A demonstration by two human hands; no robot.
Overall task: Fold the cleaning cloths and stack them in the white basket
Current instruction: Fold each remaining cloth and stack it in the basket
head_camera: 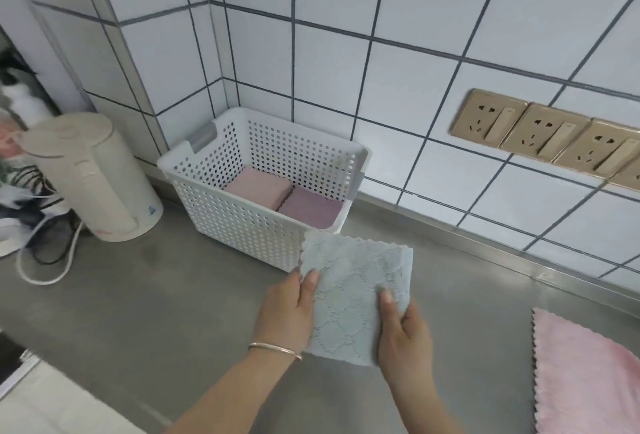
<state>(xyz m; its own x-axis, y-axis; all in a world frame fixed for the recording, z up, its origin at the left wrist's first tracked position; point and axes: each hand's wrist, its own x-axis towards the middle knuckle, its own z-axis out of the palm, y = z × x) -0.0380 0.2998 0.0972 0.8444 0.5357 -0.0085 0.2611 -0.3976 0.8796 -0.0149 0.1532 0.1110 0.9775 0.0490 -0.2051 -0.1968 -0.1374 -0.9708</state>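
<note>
Head view: left hand and right hand pinch the folded pale-blue waffle cloth above the grey worktop; keep edges aligned, lower flat onto 2 pink folded cloths in the white perforated basket.

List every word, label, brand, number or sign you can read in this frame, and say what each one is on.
No text in this frame is readable.
Electric kettle: a small blue mark near its base, too small and blurred to read.
Gold wall sockets: no legible marking.
White basket, blue cloth, pink cloth: no print visible.
Items at the far left edge: dark patterns, too blurred to tell if they are lettering.
</note>
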